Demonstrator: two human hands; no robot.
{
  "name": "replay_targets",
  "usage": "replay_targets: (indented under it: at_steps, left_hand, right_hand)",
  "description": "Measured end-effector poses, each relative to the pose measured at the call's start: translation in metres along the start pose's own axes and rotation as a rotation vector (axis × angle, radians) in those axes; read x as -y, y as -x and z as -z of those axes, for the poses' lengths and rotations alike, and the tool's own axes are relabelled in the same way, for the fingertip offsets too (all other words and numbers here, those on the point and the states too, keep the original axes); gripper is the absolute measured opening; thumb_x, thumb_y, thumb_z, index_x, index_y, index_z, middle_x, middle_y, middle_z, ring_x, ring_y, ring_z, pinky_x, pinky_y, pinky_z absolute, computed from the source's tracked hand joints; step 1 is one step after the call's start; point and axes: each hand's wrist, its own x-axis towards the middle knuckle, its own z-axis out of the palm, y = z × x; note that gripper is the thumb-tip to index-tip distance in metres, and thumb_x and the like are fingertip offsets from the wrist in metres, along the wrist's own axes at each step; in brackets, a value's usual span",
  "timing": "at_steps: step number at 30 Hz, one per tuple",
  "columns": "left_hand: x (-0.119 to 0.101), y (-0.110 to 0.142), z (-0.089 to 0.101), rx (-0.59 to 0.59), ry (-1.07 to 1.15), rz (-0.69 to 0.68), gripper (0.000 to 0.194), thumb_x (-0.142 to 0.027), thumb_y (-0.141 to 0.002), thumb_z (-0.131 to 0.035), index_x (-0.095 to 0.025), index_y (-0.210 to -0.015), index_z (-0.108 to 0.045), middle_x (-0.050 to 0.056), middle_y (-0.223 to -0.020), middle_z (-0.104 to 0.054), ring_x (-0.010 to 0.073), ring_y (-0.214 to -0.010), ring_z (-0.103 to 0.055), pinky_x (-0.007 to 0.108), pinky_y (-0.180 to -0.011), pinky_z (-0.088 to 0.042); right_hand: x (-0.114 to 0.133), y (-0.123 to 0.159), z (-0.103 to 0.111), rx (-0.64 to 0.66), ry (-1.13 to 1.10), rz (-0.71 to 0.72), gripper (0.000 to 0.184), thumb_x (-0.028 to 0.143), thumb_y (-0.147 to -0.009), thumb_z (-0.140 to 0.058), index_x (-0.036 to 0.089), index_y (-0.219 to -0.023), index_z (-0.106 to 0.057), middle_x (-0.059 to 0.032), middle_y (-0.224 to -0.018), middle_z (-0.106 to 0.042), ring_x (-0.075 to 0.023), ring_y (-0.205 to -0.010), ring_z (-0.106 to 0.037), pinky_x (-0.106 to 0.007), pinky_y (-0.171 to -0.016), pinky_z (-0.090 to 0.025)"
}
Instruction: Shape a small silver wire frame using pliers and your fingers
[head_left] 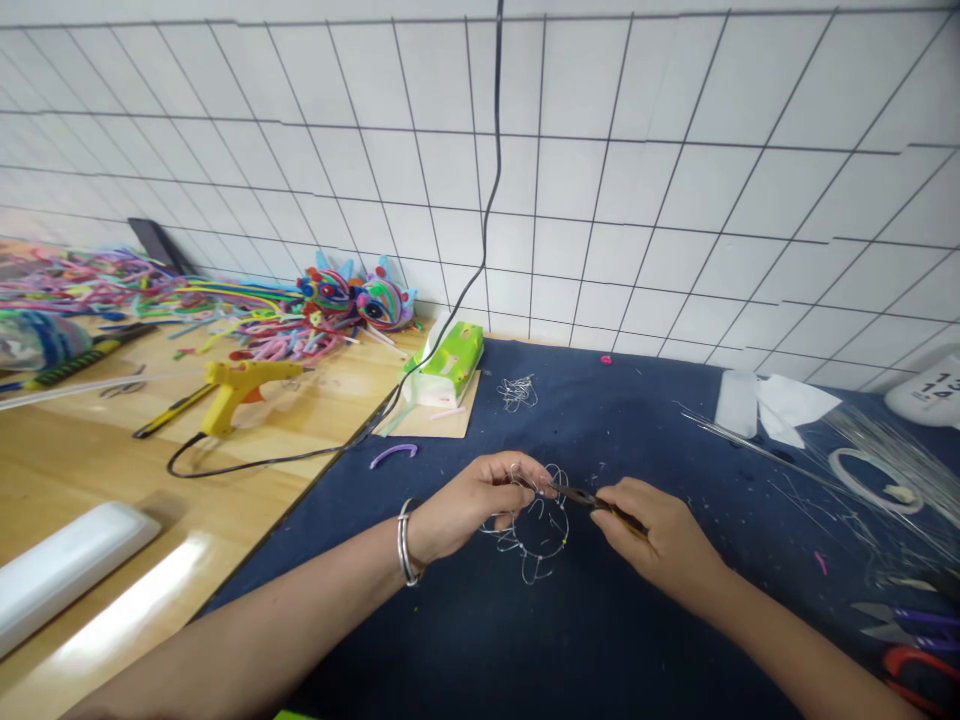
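Observation:
Between thumb and fingers, my left hand [480, 502] pinches a round wire ring [564, 545] at its upper left. Thin wire loops stick out around the ring, and small coloured bits sit along it. My right hand [656, 525] is closed round the handles of a pair of pliers [577, 496]. The pliers' jaws reach the top of the ring, right beside my left fingertips. Whether the jaws are clamped on the wire is too small to tell. A silver bangle [405, 543] circles my left wrist.
Left lie a yellow glue gun [247, 385], a box cutter [174, 410] and colourful pipe cleaners [112, 280]. A tissue pack [446, 365] and a small wire pile [517, 393] are behind my hands. Loose wires [892, 470] and scissors [911, 625] lie right on the dark cloth [600, 640].

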Motion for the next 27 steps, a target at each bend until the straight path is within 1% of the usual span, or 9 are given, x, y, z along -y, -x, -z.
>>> replay_targets:
  at_steps: [4, 7, 12, 19, 27]
  left_hand:
    - [0.0, -0.0005, 0.0002, 0.016, 0.0, -0.003, 0.02, -0.012, -0.074, -0.052, -0.015, -0.093, -0.06, 0.004, -0.088, -0.061, 0.002, -0.044, -0.036, 0.018, -0.043, -0.029]
    - [0.0008, -0.0007, 0.0007, 0.012, -0.015, 0.009, 0.019, -0.013, -0.074, -0.054, -0.014, -0.092, -0.06, 0.005, -0.088, -0.063, 0.0025, -0.045, -0.038, 0.018, -0.043, -0.031]
    - [0.0007, -0.0005, 0.0, -0.002, -0.026, 0.011, 0.017, -0.017, -0.074, -0.058, -0.013, -0.091, -0.06, 0.005, -0.085, -0.063, 0.0022, -0.045, -0.038, 0.017, -0.043, -0.03]
    - [0.003, -0.0008, 0.0002, -0.015, -0.004, 0.001, 0.015, -0.019, -0.076, -0.059, -0.013, -0.09, -0.06, 0.004, -0.082, -0.062, 0.0019, -0.044, -0.039, 0.017, -0.043, -0.032]
    - [0.0012, 0.0002, 0.0006, -0.047, 0.002, 0.0, 0.015, -0.02, -0.076, -0.059, -0.015, -0.089, -0.061, -0.003, -0.064, -0.049, 0.0034, -0.045, -0.041, 0.016, -0.043, -0.035]
  right_hand:
    - [-0.0033, 0.0014, -0.0024, -0.022, 0.043, 0.036, 0.016, 0.028, -0.085, -0.045, 0.021, -0.086, -0.059, -0.0003, -0.071, -0.056, -0.0116, -0.063, -0.052, -0.023, -0.06, -0.04]
    - [-0.005, 0.0017, -0.004, -0.064, 0.07, 0.074, 0.016, 0.028, -0.085, -0.046, 0.02, -0.089, -0.06, -0.0011, -0.073, -0.057, -0.0119, -0.065, -0.053, -0.024, -0.062, -0.041]
    - [-0.0081, 0.0013, -0.0061, -0.121, 0.11, 0.138, 0.017, 0.028, -0.085, -0.046, 0.019, -0.09, -0.06, -0.0023, -0.075, -0.059, -0.0123, -0.068, -0.055, -0.024, -0.065, -0.043]
    - [-0.0101, 0.003, -0.0074, -0.127, 0.101, 0.157, 0.017, 0.028, -0.085, -0.046, 0.019, -0.092, -0.059, -0.0029, -0.077, -0.058, -0.0129, -0.071, -0.054, -0.026, -0.067, -0.043]
    - [-0.0092, 0.0026, -0.0072, -0.138, 0.089, 0.163, 0.017, 0.027, -0.085, -0.047, 0.018, -0.092, -0.059, -0.003, -0.077, -0.058, -0.0128, -0.07, -0.054, -0.026, -0.068, -0.044]
